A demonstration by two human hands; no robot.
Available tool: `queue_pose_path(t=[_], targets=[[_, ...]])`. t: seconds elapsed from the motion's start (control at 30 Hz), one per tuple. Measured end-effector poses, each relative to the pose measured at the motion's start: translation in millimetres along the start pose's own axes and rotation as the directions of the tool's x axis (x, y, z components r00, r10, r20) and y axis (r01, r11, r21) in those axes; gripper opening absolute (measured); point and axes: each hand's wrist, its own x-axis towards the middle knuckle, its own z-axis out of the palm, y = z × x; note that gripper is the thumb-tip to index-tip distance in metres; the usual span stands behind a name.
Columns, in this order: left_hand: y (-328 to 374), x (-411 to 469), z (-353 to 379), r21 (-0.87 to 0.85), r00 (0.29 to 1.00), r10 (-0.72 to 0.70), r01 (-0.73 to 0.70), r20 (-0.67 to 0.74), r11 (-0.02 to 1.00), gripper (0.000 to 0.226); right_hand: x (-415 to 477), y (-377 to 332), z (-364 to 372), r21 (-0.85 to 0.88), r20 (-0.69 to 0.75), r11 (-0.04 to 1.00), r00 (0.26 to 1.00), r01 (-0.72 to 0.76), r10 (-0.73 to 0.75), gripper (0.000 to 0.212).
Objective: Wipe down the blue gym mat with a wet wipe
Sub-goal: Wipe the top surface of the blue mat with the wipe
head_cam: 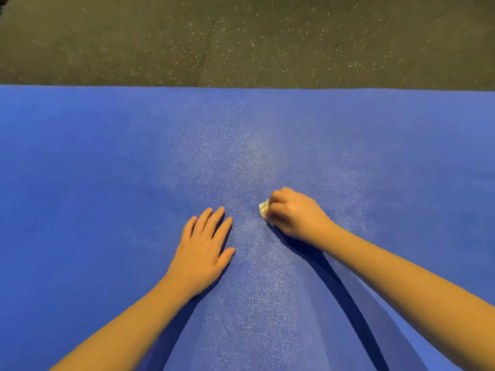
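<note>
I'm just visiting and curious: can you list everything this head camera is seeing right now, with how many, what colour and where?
gym mat: one, blue, fills the lower three quarters of the view, with a paler sheen down its middle
floor: one, dark grey-brown with pale speckles, a band beyond the mat's far edge
wet wipe: one, whitish, balled up, pressed on the mat right of centre, mostly hidden in the right hand
dark thing at the top left corner: one, too little shows to name
left hand: one, bare, flat on the mat with fingers spread, left of the wipe
right hand: one, bare, closed around the wipe
</note>
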Motion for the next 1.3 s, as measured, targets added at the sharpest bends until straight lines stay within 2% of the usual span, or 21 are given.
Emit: queue_pose_path(t=[0.07,0.13,0.17,0.2,0.27,0.33,0.4,0.47,0.53,0.57,0.63,0.7,0.8,0.87,0.93,1.0,1.07,1.1,1.17,1.23,1.3], targets=[[-5,18,-3,0.011,0.999,-0.036,0.035,0.038,0.999,0.061,20,25,-9,-0.046,-0.164,0.972,0.961,-0.232,0.221,0.015],[-4,26,-4,0.012,0.992,-0.070,0.069,0.107,0.998,0.062,37,34,-9,0.012,-0.280,0.877,0.840,-0.481,0.465,0.015],[-3,26,-2,0.018,0.990,-0.078,0.077,0.114,0.997,0.062,42,30,-6,0.042,-0.285,0.873,0.832,-0.486,0.477,0.018],[-2,25,0,0.026,0.990,-0.082,0.080,0.112,0.996,0.062,43,22,0,0.053,-0.245,0.915,0.883,-0.400,0.400,0.019],[0,23,3,0.038,0.992,-0.078,0.075,0.103,0.997,0.062,31,6,9,0.036,-0.054,0.995,0.995,-0.088,0.089,0.018],[-3,25,5,0.046,0.995,-0.059,0.055,0.080,0.997,0.062,27,16,0,0.002,0.064,0.997,0.995,0.076,-0.076,0.016],[-6,28,4,0.032,0.998,-0.018,0.017,0.053,0.999,0.062,41,38,-14,-0.030,-0.004,0.995,0.995,-0.099,0.099,0.015],[-10,35,1,-0.001,1.000,0.006,-0.006,0.019,1.000,0.060,59,61,-20,0.008,-0.203,0.907,0.887,-0.422,0.414,0.016],[-15,50,-4,-0.016,1.000,-0.010,0.010,-0.007,1.000,0.061,68,61,-16,0.112,-0.270,0.835,0.792,-0.539,0.548,0.012],[-17,58,-7,-0.018,0.999,-0.034,0.033,-0.003,0.999,0.062,68,53,-12,0.122,-0.259,0.873,0.834,-0.472,0.487,0.008],[-21,73,-11,-0.001,0.997,-0.065,0.065,0.029,0.998,0.065,53,37,-3,0.088,-0.162,0.983,0.971,-0.164,0.177,0.002],[-21,78,-11,0.033,0.995,-0.074,0.072,0.069,0.997,0.066,45,44,-8,0.040,-0.033,0.999,0.999,0.022,-0.021,0.005],[-20,77,-10,0.045,0.995,-0.072,0.069,0.073,0.997,0.065,70,78,-19,-0.062,-0.168,0.978,0.968,-0.199,0.186,0.014],[-22,79,-11,0.032,0.996,-0.055,0.053,0.067,0.998,0.066,88,88,-17,0.011,-0.314,0.914,0.866,-0.405,0.388,0.016],[-28,89,-14,0.001,0.998,-0.041,0.041,0.056,0.999,0.069,97,74,-8,0.083,-0.329,0.925,0.866,-0.370,0.376,0.012],[-35,105,-22,-0.042,0.994,-0.084,0.087,0.067,0.995,0.079,90,56,2,0.087,-0.202,0.988,0.969,-0.129,0.145,0.020],[-43,120,-28,-0.045,0.985,-0.137,0.142,0.102,0.989,0.091,86,56,-4,0.037,-0.076,0.998,0.996,0.048,-0.045,0.027],[-45,124,-29,-0.018,0.983,-0.142,0.145,0.118,0.989,0.095,92,64,-10,-0.015,-0.055,0.999,0.998,0.037,-0.038,0.024],[-45,125,-29,0.017,0.985,-0.123,0.122,0.121,0.992,0.096,112,87,-18,-0.079,-0.168,0.983,0.974,-0.165,0.150,0.018],[-46,123,-26,0.033,0.988,-0.116,0.114,0.106,0.993,0.089,131,101,-18,-0.026,-0.310,0.911,0.870,-0.410,0.383,0.016],[-47,123,-25,0.045,0.989,-0.110,0.106,0.094,0.993,0.084,143,92,-10,0.003,-0.305,0.916,0.872,-0.402,0.384,0.016]])
